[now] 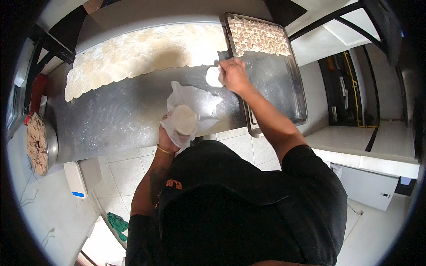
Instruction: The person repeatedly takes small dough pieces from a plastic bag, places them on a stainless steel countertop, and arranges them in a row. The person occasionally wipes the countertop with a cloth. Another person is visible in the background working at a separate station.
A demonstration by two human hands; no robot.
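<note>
My left hand (169, 138), with a bracelet at the wrist, holds a stack of round dough wrappers (185, 119) in a thin translucent plastic bag (191, 94) near the table's front edge. A single white dough round (214, 77) hangs from the fingers of my right hand (234, 73), over the metal table (109, 116) by the tray's left rim. Overlapping floured dough rounds (143, 50) lie in rows along the back of the table.
A metal tray (304, 99) at the right bears many small filled dough pieces (259, 36) at its far end. At the far left stands a metal bowl (52, 143) of brownish-pink filling (37, 146). A white bin-like container (76, 179) and green cloth (117, 224) are below the table.
</note>
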